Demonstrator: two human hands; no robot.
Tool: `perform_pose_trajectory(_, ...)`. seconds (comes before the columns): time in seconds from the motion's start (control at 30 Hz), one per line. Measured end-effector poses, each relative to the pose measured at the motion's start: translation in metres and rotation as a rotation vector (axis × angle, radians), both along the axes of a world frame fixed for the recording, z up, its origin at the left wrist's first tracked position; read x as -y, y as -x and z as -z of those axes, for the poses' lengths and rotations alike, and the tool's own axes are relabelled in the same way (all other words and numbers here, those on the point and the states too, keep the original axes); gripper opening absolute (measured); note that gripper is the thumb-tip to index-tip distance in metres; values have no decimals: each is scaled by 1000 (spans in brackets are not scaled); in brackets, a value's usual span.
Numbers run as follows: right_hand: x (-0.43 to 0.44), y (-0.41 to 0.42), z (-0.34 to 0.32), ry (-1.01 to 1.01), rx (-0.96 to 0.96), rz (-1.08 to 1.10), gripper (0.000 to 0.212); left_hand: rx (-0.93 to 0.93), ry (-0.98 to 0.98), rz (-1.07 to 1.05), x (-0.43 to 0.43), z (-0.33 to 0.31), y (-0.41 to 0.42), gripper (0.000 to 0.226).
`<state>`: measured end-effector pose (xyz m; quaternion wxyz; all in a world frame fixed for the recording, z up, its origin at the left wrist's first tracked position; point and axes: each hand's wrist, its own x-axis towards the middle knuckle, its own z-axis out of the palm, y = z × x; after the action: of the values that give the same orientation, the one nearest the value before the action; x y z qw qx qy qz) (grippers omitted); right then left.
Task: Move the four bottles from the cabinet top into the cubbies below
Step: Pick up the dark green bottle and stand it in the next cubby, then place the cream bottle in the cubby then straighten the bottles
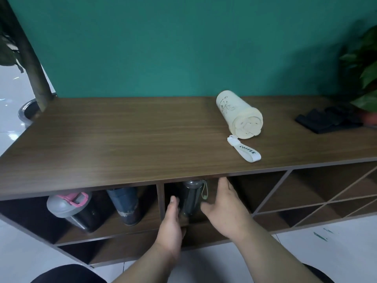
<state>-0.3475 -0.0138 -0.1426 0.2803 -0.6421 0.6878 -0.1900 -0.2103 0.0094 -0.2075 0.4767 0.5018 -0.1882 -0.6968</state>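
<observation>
Three bottles already stand in the cubbies of a long dark-brown wooden cabinet. The left cubby holds a black bottle with a grey lid and pink flip cap, tilted, and beside it a dark blue bottle with a black base. The middle cubby holds a dark glossy bottle with a pale green loop strap, upright just under the front edge of the top.

Both bare hands reach into that middle cubby. The left hand lies against the bottle's left side, fingers extended along it. The right hand is open at the bottle's right side, thumb toward it, fingers spread upward to the top's front edge. Whether either hand grips the bottle cannot be told.

One cream-coloured bottle lies on its side on the cabinet top, right of centre, lid toward the front edge, its white "COFFEE" strap trailing forward. A black folded cloth rests near the right end.
</observation>
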Motion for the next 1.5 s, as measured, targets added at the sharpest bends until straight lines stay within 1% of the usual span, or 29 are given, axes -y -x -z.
perform_pose_trajectory(0.07,-14,6,-10,29,-6,-30,72,26,-9,34,-8,-9,-1,69)
perform_pose_trajectory(0.1,-21,9,-15,47,-7,-33,68,28,-9,61,-11,-14,0,69)
perform_pose_trajectory(0.2,-40,22,-30,129,39,29,44,23,-10,131,-21,-28,2,69)
perform_pose_trajectory(0.27,-51,29,-39,165,101,80,35,16,-15,188,-28,-37,1,70)
perform_pose_trajectory(0.37,-62,39,-52,189,179,142,34,2,13,245,-33,-52,1,70)
perform_pose_trajectory(0.47,-65,44,-63,256,259,214,34,-16,108,247,-33,-73,0,65)
perform_pose_trajectory(0.57,-58,47,-75,344,328,285,38,-22,239,185,-29,-95,-1,59)
perform_pose_trajectory(0.67,-42,51,-87,388,320,310,38,22,381,112,-20,-116,3,51)
perform_pose_trajectory(0.7,-35,52,-90,394,304,309,40,49,432,99,-16,-121,2,53)
perform_pose_trajectory(0.73,-27,54,-93,394,275,306,44,80,480,94,-11,-129,3,57)
perform_pose_trajectory(0.87,12,57,-105,382,145,296,70,226,609,84,18,-151,8,55)
perform_pose_trajectory(0.93,35,57,-108,361,89,321,79,287,649,110,38,-158,15,54)
perform_pose_trajectory(1.07,76,52,-108,327,4,362,101,393,679,174,76,-159,28,35)
perform_pose_trajectory(1.13,92,50,-105,309,-37,359,108,396,660,199,92,-152,33,34)
perform_pose_trajectory(1.2,103,47,-101,298,-65,360,114,366,640,206,101,-145,36,40)
perform_pose_trajectory(1.33,117,44,-92,330,-100,363,114,296,648,217,110,-141,40,56)
perform_pose_trajectory(1.43,123,45,-89,358,-126,372,103,311,663,262,111,-140,40,65)
perform_pose_trajectory(1.5,121,46,-90,362,-111,365,96,291,666,256,111,-139,38,70)
